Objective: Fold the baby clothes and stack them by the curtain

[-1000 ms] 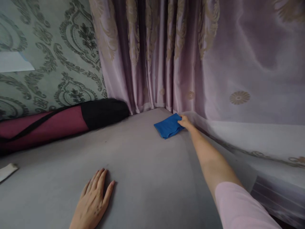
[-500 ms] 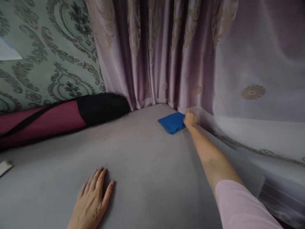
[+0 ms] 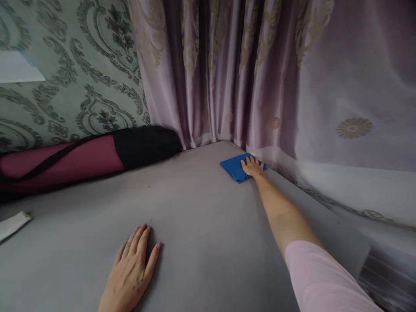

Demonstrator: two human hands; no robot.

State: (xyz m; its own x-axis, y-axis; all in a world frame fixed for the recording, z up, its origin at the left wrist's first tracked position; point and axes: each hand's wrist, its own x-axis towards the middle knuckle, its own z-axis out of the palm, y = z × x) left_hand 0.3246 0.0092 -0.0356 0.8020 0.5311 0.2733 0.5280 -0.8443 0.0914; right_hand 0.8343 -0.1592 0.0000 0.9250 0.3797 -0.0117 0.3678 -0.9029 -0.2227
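Note:
A folded blue cloth (image 3: 232, 164) lies flat near the far corner of the grey sheeted surface (image 3: 201, 216), which looks like a bed. On top of its right part rests my right hand (image 3: 252, 167), palm down with the fingers spread, the arm stretched far forward. My left hand (image 3: 128, 266) lies flat on the grey surface at the lower left, fingers extended and thumb apart, holding nothing.
A long maroon and black bag (image 3: 87, 158) with a strap lies along the patterned wall. Pink curtains (image 3: 224, 86) hang at the back and right, close to the cloth. A pale flat strip (image 3: 14, 225) sits at the left edge.
My right hand was closed at the cloth's right edge by the curtain; now it lies spread on top of the cloth. My left hand stays flat. The view has turned slightly left.

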